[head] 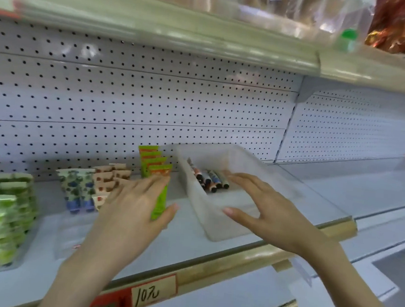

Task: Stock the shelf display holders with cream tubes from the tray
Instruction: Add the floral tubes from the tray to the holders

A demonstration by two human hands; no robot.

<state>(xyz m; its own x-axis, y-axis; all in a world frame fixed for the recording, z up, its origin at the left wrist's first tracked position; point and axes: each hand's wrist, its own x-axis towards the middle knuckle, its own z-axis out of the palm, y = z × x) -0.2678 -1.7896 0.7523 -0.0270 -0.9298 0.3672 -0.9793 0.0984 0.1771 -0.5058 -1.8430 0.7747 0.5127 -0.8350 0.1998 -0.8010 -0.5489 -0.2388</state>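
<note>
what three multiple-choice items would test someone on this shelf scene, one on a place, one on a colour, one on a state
1. Where is the tray relative to the standing green tube row?
A) left of it
B) right of it
C) stacked on top of it

2. What colour is the held tube in the left hand?
A) green
B) blue
C) black

3. What is the right hand doing?
A) gripping a tube
B) spread open over the tray
C) out of view

Answers:
1 B: the tray sits on the same shelf, to the right of the green tube row.
2 A: the held tube shows bright green between the fingers and thumb.
3 B: its fingers are spread over the tray and hold nothing.
</note>
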